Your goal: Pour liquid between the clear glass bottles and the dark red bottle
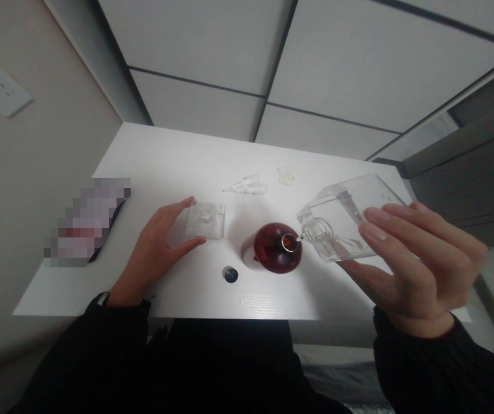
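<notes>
Tilting clear acrylic box (337,215) in right hand (419,264).

A bottle (278,248) is placed on the table (164,155), between a plate (205,221) and a box (337,218). A disc (230,275) is set before it (near the edge).

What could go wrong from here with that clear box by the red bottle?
The clear box is tilted, its corner right by the neck of the dark red bottle, so one small move might knock the bottle over. The right hand alone seems to carry the box, which could slip and fall.
</notes>
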Action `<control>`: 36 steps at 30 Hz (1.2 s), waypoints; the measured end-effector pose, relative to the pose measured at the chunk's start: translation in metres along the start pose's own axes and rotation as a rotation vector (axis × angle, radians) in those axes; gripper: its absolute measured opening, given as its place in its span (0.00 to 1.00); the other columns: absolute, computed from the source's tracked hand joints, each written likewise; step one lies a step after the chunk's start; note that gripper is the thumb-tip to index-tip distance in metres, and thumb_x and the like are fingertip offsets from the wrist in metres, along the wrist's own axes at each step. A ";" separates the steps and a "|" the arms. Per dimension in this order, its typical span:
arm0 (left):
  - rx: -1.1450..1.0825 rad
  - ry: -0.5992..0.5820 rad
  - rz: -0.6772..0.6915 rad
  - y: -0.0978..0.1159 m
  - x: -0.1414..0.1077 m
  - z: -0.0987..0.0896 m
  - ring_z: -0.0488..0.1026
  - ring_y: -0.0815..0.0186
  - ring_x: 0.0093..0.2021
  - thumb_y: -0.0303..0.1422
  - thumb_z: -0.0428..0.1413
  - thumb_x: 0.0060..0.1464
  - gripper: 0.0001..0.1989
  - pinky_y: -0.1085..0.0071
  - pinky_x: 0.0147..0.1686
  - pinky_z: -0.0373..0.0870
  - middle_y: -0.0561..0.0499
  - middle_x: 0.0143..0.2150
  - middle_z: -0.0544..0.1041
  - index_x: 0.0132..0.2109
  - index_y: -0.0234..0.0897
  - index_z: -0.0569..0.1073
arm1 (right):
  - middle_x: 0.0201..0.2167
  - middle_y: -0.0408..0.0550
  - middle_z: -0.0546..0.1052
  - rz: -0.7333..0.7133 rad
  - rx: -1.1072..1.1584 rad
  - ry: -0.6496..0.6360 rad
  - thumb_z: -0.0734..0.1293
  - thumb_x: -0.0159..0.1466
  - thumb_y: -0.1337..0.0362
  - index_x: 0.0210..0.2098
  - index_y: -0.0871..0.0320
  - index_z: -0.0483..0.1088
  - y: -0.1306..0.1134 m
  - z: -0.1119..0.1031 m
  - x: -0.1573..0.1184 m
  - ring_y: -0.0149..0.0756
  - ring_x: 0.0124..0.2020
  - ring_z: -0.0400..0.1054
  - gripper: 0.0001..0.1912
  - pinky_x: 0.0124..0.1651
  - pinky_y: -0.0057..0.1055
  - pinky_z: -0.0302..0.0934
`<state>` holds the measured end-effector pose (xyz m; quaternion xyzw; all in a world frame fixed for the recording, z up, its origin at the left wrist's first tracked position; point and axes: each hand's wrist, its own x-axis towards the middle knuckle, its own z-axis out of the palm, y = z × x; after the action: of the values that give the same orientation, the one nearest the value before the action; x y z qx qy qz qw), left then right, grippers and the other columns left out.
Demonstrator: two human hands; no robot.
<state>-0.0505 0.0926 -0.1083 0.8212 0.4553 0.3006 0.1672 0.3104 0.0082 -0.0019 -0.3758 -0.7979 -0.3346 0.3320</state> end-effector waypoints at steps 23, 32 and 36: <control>0.002 0.012 0.013 0.001 0.001 0.001 0.77 0.46 0.67 0.57 0.58 0.66 0.36 0.43 0.66 0.76 0.41 0.69 0.77 0.72 0.45 0.66 | 0.47 0.45 0.87 -0.021 0.007 0.005 0.76 0.69 0.64 0.73 0.51 0.68 0.003 -0.001 -0.004 0.43 0.48 0.83 0.35 0.63 0.40 0.75; -0.050 -0.027 -0.076 0.002 0.001 0.000 0.74 0.44 0.69 0.59 0.58 0.65 0.36 0.41 0.70 0.73 0.46 0.70 0.76 0.72 0.51 0.66 | 0.49 0.43 0.86 -0.016 0.001 -0.016 0.77 0.68 0.70 0.74 0.49 0.66 0.004 -0.001 -0.004 0.40 0.50 0.82 0.38 0.66 0.37 0.73; -0.054 -0.026 -0.073 0.004 0.001 -0.001 0.73 0.45 0.70 0.58 0.58 0.65 0.36 0.42 0.71 0.71 0.46 0.70 0.75 0.72 0.48 0.66 | 0.49 0.45 0.86 -0.020 0.011 0.001 0.78 0.65 0.73 0.73 0.51 0.67 0.003 0.000 -0.003 0.41 0.49 0.82 0.40 0.66 0.39 0.73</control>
<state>-0.0484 0.0914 -0.1052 0.8030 0.4744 0.2960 0.2061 0.3140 0.0083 -0.0032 -0.3655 -0.8034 -0.3337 0.3312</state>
